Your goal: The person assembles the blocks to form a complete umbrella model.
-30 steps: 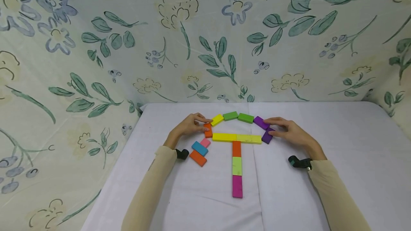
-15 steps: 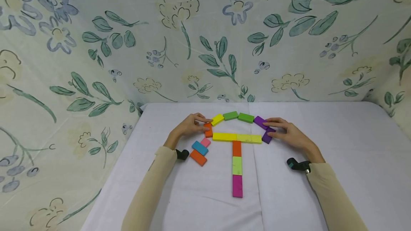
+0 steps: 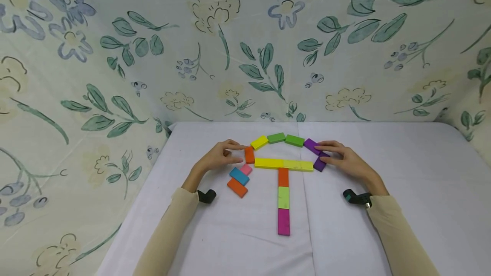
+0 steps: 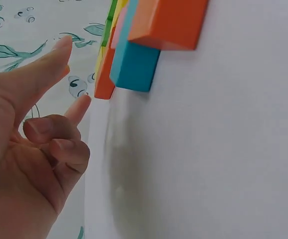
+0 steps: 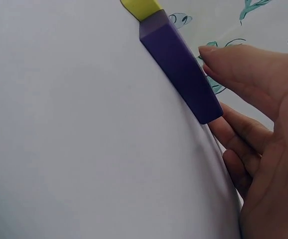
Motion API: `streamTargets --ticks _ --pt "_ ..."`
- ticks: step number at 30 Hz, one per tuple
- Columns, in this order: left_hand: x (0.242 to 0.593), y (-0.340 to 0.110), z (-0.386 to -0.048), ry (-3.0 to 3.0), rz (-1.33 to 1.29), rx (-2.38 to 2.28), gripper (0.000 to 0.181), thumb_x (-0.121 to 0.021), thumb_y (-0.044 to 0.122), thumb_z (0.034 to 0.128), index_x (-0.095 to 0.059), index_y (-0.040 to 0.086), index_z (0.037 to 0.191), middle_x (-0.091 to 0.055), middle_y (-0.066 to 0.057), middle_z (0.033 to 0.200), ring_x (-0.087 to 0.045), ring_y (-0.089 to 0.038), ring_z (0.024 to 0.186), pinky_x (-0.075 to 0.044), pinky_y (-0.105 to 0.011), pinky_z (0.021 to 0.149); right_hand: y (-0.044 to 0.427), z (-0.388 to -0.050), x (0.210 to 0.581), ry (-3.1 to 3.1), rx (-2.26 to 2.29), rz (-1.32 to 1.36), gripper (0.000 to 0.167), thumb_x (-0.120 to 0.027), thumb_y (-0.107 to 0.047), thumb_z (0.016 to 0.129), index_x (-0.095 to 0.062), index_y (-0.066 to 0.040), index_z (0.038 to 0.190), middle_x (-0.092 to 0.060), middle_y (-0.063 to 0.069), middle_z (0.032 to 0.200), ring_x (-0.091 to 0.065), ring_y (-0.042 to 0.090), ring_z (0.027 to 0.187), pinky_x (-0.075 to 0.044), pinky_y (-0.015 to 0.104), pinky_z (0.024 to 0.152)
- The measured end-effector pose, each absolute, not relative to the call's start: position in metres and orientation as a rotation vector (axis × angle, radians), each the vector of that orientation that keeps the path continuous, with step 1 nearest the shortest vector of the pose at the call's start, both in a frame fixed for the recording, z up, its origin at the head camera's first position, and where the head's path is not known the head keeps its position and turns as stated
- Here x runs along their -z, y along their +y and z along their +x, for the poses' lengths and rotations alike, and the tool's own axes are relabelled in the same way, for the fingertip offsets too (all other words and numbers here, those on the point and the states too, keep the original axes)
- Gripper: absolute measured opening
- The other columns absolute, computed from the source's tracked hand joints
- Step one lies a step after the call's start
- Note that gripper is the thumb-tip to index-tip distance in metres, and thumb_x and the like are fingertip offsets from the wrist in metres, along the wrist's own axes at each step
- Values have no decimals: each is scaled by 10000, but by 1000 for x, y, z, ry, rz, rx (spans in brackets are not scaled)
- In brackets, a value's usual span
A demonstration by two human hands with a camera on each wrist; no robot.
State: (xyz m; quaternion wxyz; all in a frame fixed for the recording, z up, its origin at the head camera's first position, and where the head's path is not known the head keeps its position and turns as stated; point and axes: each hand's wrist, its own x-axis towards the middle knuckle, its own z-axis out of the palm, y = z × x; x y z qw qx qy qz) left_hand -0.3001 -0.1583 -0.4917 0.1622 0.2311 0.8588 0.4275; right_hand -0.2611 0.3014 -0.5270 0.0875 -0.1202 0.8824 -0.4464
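Note:
My left hand (image 3: pixel 217 155) is beside the orange block (image 3: pixel 249 155) at the left end of an arc of blocks. Its index fingertip reaches the block's top edge, its thumb stands apart, and in the left wrist view the other fingers curl loosely around nothing. My right hand (image 3: pixel 347 160) is at the arc's right end. Its index finger touches the upper purple block (image 3: pixel 311 145), and its thumb lies against the lower dark purple block (image 3: pixel 320 163). Between the ends run a yellow block (image 3: pixel 259 142) and two green blocks (image 3: pixel 294 140).
Two yellow blocks (image 3: pixel 268 163) form a bar under the arc. From it a column of orange, lime (image 3: pixel 283 198) and magenta blocks runs toward me. Pink, blue (image 3: pixel 239 176) and orange blocks lie loose near my left hand. White cloth (image 3: pixel 245 233) covers the table; a floral curtain hangs behind.
My left hand has drawn back left from the orange and yellow blocks, its thumb coming away. My right hand stays at the purple blocks. The blocks keep their arrangement.

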Motion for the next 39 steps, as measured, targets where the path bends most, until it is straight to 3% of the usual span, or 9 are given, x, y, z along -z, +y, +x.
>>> streamTargets --ticks 15,23,32,39 --pt "506 -182 -262 2437 688 -1248 462 -827 229 893 -717 177 1339 -608 -113 1285 -403 -147 639 -345 -215 627 301 -261 528 2628 1343 -358 490 -688 -396 997 -628 -195 1439 -394 137 1613 -246 448 1537 -183 747 1181" --pt "506 -181 -257 2424 713 -1206 373 -806 189 908 -756 178 1277 -627 -97 1214 -427 -166 697 -353 -209 649 302 -258 527 2622 1367 -402 445 -695 -278 1004 -639 -135 1421 -402 171 1602 -238 464 1535 -179 749 1180" --pt "503 -178 -258 2473 724 -1118 315 -807 193 909 -780 182 1223 -653 -48 1172 -437 -155 725 -360 -205 662 300 -257 528 2617 1381 -387 446 -706 -261 996 -642 -130 1417 -409 169 1597 -244 467 1531 -189 743 1178" --pt "501 -180 -255 2451 699 -1114 300 -802 199 914 -785 183 1213 -679 -31 1162 -499 -178 867 -398 -225 726 300 -257 528 2625 1387 -387 445 -704 -257 997 -642 -125 1417 -409 167 1599 -239 464 1536 -180 742 1183"
